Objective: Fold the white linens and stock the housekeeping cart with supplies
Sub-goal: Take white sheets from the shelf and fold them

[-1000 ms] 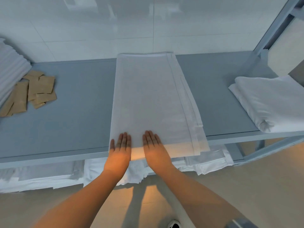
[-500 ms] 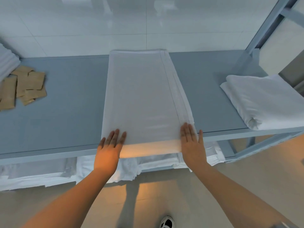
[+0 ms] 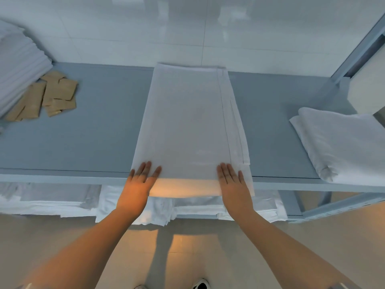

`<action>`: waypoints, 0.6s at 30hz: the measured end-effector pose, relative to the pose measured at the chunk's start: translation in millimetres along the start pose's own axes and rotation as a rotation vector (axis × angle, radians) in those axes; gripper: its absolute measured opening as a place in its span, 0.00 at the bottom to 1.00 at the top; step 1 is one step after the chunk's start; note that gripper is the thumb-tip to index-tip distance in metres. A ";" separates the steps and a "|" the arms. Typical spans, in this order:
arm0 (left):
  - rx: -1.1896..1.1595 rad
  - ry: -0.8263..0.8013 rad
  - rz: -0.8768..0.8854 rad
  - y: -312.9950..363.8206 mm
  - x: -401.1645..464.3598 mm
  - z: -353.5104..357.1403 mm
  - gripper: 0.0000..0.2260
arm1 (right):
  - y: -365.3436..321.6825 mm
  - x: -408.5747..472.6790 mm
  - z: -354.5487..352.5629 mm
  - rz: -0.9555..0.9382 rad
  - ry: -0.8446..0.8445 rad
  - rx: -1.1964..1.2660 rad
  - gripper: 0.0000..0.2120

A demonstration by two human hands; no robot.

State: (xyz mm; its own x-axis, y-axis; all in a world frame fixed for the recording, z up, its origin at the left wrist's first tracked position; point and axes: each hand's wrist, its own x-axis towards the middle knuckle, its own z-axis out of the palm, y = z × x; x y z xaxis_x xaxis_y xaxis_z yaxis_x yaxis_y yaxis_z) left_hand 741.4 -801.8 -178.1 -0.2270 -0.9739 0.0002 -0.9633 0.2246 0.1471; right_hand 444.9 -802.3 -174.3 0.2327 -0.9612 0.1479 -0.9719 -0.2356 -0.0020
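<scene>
I see my left hand [image 3: 139,185] and right hand [image 3: 233,183] flat, fingers straight, on the folded linen's [image 3: 188,122] near corners overhanging the shelf [image 3: 87,132] edge; bare grey either side.

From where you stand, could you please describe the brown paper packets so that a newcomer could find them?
Start at the grey shelf top and follow it to its far left end. The brown paper packets lie there in a loose heap beside a stack of white linens, the only brown things among white cloth.
</scene>
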 end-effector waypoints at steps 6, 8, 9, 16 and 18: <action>-0.012 0.019 -0.080 11.2 -19.1 -1.1 0.41 | 2.6 -16.3 -5.4 0.003 0.049 0.052 0.30; -0.033 0.005 -0.083 12.2 -26.0 -7.7 0.40 | 3.0 -24.0 -7.9 0.007 0.004 0.084 0.34; -0.042 0.004 -0.079 12.2 -30.0 -10.8 0.40 | 3.3 -28.5 -11.3 -0.004 -0.034 0.093 0.35; -0.073 0.085 -0.037 26.8 -72.5 -42.1 0.28 | -3.1 -70.4 -38.6 -0.004 0.140 0.113 0.34; -0.052 0.169 -0.009 30.5 -84.8 -56.5 0.25 | -5.4 -78.8 -46.8 0.012 0.188 0.127 0.33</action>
State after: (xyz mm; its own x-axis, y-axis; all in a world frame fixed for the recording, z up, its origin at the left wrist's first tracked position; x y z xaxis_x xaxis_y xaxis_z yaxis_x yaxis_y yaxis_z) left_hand 739.4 -714.2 -117.8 -0.1872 -0.9685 0.1644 -0.9555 0.2184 0.1984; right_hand 430.1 -718.6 -139.6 0.1988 -0.9234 0.3285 -0.9593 -0.2519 -0.1277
